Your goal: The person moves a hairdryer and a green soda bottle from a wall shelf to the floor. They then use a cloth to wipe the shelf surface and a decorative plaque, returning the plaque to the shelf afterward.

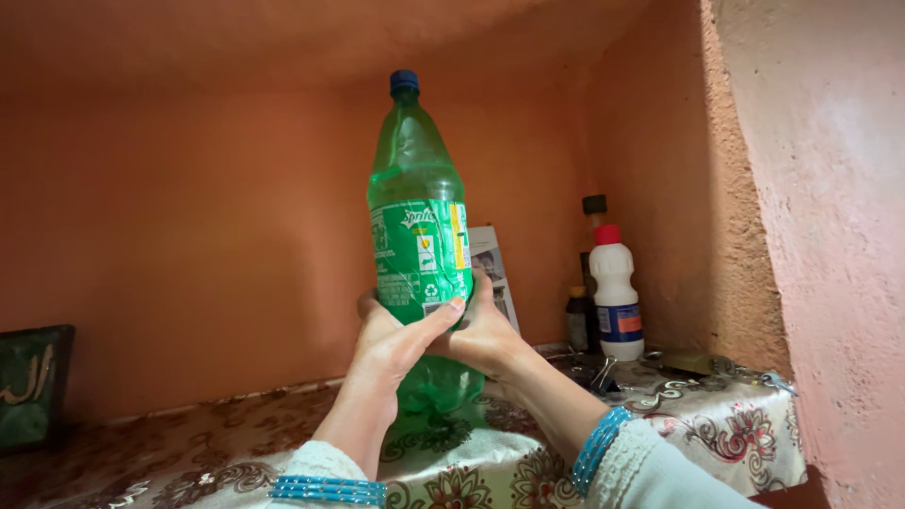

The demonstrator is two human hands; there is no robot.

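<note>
green bottle (419,245) upright, fingers of left hand (391,344) and right hand (485,335) grasping it.

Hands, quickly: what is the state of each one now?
Left hand: closed around the green bottle.
Right hand: closed around the same bottle.

Pale lace-edged sleeves, stacked turquoise bangles (327,490) at both wrists, bare hands
</note>
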